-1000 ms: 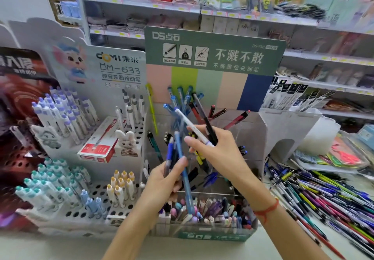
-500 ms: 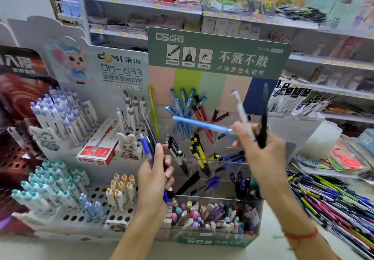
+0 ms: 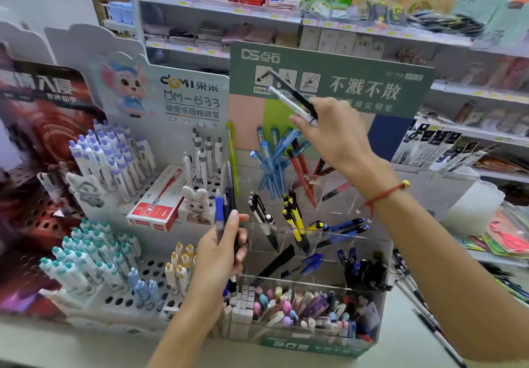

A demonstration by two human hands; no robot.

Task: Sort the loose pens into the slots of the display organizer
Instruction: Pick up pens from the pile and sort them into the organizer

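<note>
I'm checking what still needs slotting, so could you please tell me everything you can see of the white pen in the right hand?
The white pen is a slim stick with a smooth, plastic-looking barrel, a bluish-purple tip at its upper-left end and a dark band near the fingers. It tilts up to the left, held in the air before the green sign, above the clear slots. The right hand pinches its lower end, alongside a black pen.
</note>
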